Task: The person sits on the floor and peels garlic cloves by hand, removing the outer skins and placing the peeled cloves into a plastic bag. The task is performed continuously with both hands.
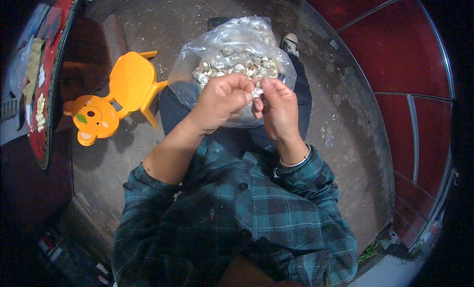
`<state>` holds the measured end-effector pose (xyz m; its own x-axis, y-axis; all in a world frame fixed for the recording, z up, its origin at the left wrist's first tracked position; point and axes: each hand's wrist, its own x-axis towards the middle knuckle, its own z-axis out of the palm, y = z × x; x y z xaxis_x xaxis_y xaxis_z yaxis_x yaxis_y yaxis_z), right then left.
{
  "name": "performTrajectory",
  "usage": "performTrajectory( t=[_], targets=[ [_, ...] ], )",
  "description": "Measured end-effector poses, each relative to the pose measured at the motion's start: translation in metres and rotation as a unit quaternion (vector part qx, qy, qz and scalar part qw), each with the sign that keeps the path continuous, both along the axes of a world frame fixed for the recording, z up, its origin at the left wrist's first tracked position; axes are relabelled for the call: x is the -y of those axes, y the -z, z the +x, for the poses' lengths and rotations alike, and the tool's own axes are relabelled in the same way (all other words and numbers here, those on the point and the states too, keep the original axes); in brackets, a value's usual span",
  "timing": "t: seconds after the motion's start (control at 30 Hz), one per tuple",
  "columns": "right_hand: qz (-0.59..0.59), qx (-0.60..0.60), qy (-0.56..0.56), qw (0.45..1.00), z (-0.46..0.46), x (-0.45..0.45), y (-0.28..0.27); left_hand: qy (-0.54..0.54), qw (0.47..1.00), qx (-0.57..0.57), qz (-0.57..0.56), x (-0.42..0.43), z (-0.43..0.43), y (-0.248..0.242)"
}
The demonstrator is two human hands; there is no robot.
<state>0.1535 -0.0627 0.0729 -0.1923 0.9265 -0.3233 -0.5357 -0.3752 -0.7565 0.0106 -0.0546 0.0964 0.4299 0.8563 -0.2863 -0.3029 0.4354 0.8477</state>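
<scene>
Both hands meet above an open clear plastic bag (pixel 240 38) that rests at my knees. Inside the bag lies a heap of garlic cloves and loose papery skins (pixel 239 67). My left hand (pixel 226 94) pinches one side of a small white garlic clove (pixel 257 92) between thumb and forefinger. From the other side, my right hand (pixel 277 101) grips the same clove with thumb and fingers. Part of the clove is hidden by the fingertips, so how much skin is on it is hard to tell.
An orange child's chair (pixel 131 81) with a bear-face back stands at my left. Beyond it, a red-topped table (pixel 52 64) holds a pile of pale cloves (pixel 40 113). Dark red panels (pixel 400 57) line the right side. Skin scraps dot the concrete floor (pixel 340 138).
</scene>
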Motion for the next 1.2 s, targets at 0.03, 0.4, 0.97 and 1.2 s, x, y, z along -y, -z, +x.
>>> performTrajectory(
  t=[0.03, 0.4, 0.97, 1.2],
  targets=[
    [-0.023, -0.027, 0.006, 0.999, 0.001, -0.001, 0.001, 0.014, 0.999, 0.013, -0.033, 0.0, -0.003, -0.001],
    [-0.089, -0.198, 0.034, 0.976, 0.013, -0.01, 0.015, -0.183, 0.981, 0.016, -0.064, -0.01, -0.01, 0.007],
    [-0.065, -0.374, -0.002, 0.925, 0.006, -0.014, 0.012, -0.045, 0.893, -0.32, 0.313, 0.006, 0.018, 0.019],
    [-0.072, -0.349, 0.032, 0.934, 0.008, -0.011, 0.023, -0.076, 0.859, -0.371, 0.343, 0.002, 0.016, 0.023]
  ],
)
